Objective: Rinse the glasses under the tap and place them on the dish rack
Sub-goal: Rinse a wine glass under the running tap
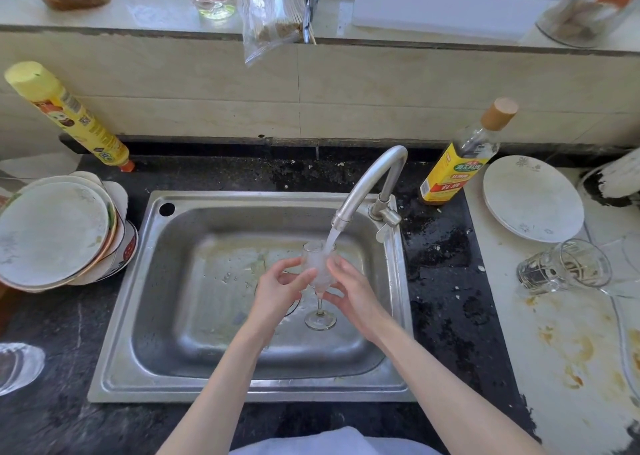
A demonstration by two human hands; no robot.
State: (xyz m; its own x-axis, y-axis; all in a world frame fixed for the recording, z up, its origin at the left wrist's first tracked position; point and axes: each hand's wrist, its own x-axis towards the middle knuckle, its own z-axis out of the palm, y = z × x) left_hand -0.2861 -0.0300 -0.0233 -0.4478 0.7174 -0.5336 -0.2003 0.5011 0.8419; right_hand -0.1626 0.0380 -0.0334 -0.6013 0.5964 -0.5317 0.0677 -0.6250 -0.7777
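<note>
A clear stemmed glass (318,267) stands upright over the steel sink (145,316), right under the tap (367,184). Water runs from the spout into its bowl. My left hand (277,292) holds the bowl from the left with curled fingers. My right hand (353,292) holds it from the right, thumb and fingers round the bowl and upper stem. The glass's foot (320,321) hangs free above the sink floor. A second clear glass (564,267) lies on its side on the white surface at the right.
Stacked plates (55,233) sit left of the sink, a yellow bottle (65,112) behind them. A cooking-wine bottle (460,164) and a white plate (533,198) stand at the right. Another glass object (17,364) shows at the left edge. Jars and a glass line the windowsill.
</note>
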